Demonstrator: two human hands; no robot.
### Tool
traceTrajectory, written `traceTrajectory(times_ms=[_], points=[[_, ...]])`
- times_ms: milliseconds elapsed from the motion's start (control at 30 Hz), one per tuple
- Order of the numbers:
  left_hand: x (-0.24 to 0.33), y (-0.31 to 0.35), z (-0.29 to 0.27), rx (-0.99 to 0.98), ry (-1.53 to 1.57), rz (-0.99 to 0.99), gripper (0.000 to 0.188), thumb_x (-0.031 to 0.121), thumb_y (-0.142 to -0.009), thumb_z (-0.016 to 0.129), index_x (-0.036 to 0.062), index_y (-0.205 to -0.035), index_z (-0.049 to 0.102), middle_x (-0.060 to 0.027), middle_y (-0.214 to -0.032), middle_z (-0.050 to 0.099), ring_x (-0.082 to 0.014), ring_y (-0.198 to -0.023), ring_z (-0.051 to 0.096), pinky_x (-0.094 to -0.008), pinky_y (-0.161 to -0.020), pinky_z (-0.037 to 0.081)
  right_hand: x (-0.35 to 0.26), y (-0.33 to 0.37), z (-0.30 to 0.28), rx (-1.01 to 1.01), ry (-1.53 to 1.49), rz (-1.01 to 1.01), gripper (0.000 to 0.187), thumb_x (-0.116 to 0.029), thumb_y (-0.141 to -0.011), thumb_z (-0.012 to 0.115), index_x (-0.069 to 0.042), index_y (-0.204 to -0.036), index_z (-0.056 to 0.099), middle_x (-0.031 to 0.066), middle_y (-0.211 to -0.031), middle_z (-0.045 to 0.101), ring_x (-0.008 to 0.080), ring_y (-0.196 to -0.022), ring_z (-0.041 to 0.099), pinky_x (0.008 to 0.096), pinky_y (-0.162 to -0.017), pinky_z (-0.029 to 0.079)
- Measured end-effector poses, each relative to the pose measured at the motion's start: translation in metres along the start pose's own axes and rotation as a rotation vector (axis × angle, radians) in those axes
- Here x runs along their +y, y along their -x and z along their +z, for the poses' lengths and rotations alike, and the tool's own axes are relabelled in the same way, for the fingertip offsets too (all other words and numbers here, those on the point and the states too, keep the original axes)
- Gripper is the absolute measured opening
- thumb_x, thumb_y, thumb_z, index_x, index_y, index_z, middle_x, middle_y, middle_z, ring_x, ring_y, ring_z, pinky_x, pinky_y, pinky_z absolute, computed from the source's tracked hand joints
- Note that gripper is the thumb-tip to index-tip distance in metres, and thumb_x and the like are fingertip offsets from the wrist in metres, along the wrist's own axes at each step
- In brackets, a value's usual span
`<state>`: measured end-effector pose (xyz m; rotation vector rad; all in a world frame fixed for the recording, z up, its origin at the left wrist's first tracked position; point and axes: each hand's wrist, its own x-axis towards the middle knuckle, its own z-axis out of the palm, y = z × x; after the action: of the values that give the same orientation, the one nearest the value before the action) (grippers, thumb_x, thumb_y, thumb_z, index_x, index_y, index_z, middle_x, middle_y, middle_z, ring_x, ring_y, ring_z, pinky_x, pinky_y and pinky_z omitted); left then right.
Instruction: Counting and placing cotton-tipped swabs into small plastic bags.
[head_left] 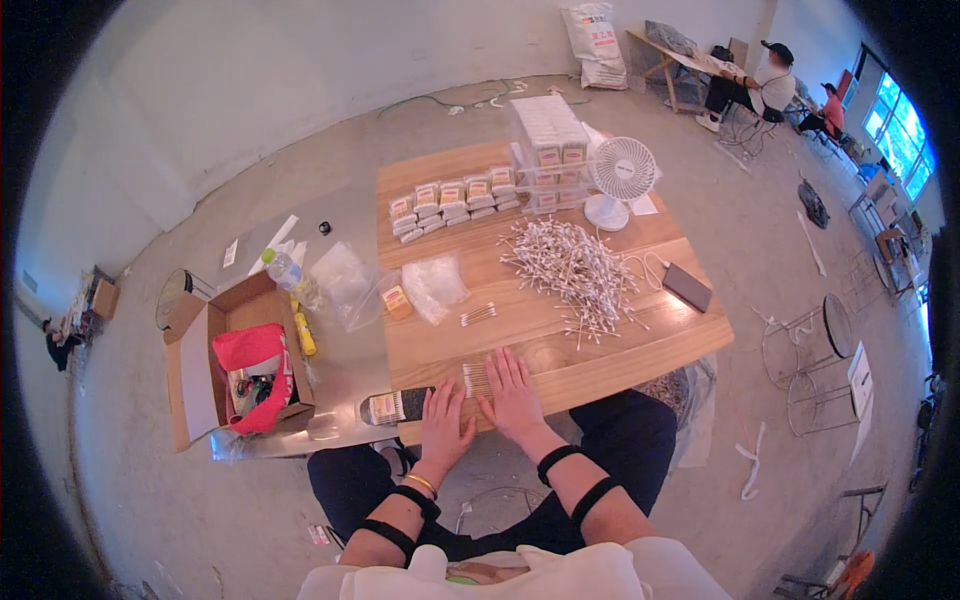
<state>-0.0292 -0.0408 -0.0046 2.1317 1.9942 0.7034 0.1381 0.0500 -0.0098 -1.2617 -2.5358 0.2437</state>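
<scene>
My left hand (446, 422) lies flat near the table's front edge, fingers stretched out. To its right, my right hand (513, 396) also rests flat with its fingers extended. Between them is a neat row of cotton swabs (475, 380), which the hands flank and seem to touch at the sides. Left of my left hand lies a dark, rounded holder (412, 404) with a labelled pack of swabs (383, 408) on it. A small bunch of swabs (478, 315) lies farther back, and a large loose heap of swabs (575, 270) spreads to the right.
Filled swab packs (452, 198) stand in rows at the back, beside stacked clear boxes (550, 150) and a white fan (622, 172). A power bank (687, 287) lies at right. Plastic bags (435, 285), a bottle (283, 268) and a cardboard box (195, 370) are left. People sit far right.
</scene>
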Motion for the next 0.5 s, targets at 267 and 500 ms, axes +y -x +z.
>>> traceTrajectory(times_ms=[267, 500], points=[[0.0023, -0.0015, -0.0013, 0.01, 0.077, -0.018, 0.07, 0.021, -0.084, 0.072, 0.0043, -0.147, 0.047, -0.021, -0.156, 0.04, -0.0399, -0.147, 0.036, -0.0558, -0.125, 0.022, 0.0006, -0.0008, 0.0026, 0.002, -0.012, 0.001, 0.079, -0.045, -0.1, 0.054, 0.002, -0.159, 0.03, 0.0255, -0.167, 0.025, 0.0373, -0.157, 0.021, 0.0504, -0.129, 0.016], [0.0063, -0.007, -0.0014, -0.003, 0.064, -0.042, 0.075, 0.021, -0.08, 0.073, 0.0046, -0.149, 0.045, -0.0215, -0.157, 0.038, -0.0404, -0.147, 0.035, -0.057, -0.125, 0.021, 0.0009, -0.0007, 0.003, -0.002, -0.003, 0.002, 0.08, -0.045, -0.1, 0.054, 0.002, -0.159, 0.029, 0.0254, -0.167, 0.024, 0.037, -0.158, 0.02, 0.0503, -0.129, 0.015]])
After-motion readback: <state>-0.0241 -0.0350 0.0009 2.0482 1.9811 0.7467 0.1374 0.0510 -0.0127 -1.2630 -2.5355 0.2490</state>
